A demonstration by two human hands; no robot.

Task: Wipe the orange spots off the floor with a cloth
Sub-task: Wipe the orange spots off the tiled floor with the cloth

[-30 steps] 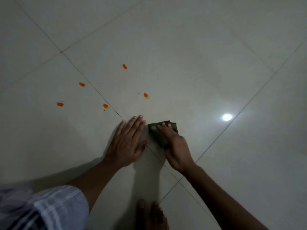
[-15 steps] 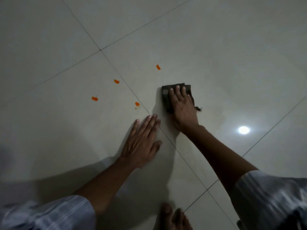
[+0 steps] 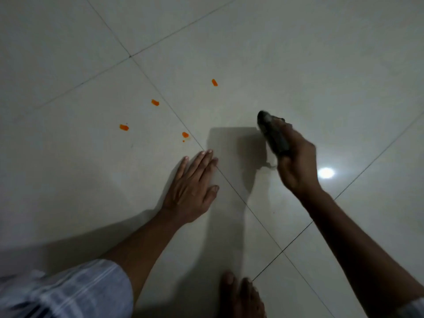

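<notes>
Several orange spots mark the pale tiled floor: one far spot [image 3: 214, 82], one spot [image 3: 155, 102] left of the grout line, one leftmost spot [image 3: 124, 127], and one nearest spot [image 3: 185, 134] just beyond my left fingertips. My left hand [image 3: 191, 189] lies flat on the floor, fingers together, holding nothing. My right hand [image 3: 296, 161] is raised off the floor to the right, shut on a dark folded cloth [image 3: 271, 134] that sticks out forward from my fist. The cloth's shadow falls on the tile between both hands.
Dark grout lines [image 3: 241, 198] cross the glossy floor diagonally. A bright lamp reflection [image 3: 326, 173] shines right of my right hand. My bare toes [image 3: 241, 294] show at the bottom edge, and a striped sleeve [image 3: 64, 292] at bottom left.
My right hand has lifted the cloth off the floor and pulled it back to the right. The spot it pressed on is gone. My left hand stays flat.
</notes>
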